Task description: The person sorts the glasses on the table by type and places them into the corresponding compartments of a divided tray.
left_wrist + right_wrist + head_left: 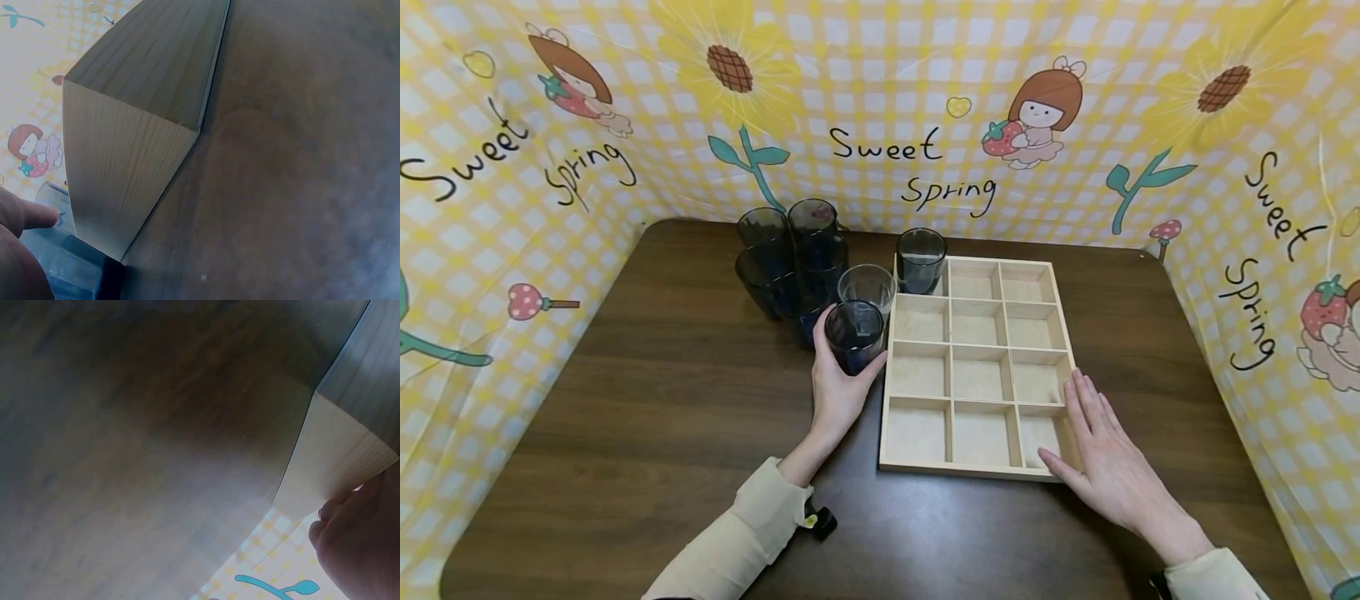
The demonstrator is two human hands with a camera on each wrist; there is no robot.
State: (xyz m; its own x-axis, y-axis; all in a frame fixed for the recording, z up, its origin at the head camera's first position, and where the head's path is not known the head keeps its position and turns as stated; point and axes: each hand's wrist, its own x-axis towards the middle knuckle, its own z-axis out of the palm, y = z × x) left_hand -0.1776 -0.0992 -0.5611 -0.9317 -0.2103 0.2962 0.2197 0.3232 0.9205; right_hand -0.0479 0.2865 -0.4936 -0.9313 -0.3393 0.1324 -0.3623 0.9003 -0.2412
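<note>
My left hand (838,398) grips a dark tinted drinking glass (854,342), thumb on one side and fingers on the other, just left of a wooden divided box (962,471). In the left wrist view, part of that glass (72,265) shows below the box's corner. Another dark glass (921,262) stands in the box's back left compartment. My right hand (1108,467) lies against the box's right wall with its fingers straight. A lighter, clearer glass (867,282) stands behind the held one, partly hidden by it.
Several dark glasses (790,271) cluster at the back left of the brown table (685,375), close to the lighter glass. A yellow checked cloth (880,83) with printed figures hangs around the table's back and sides.
</note>
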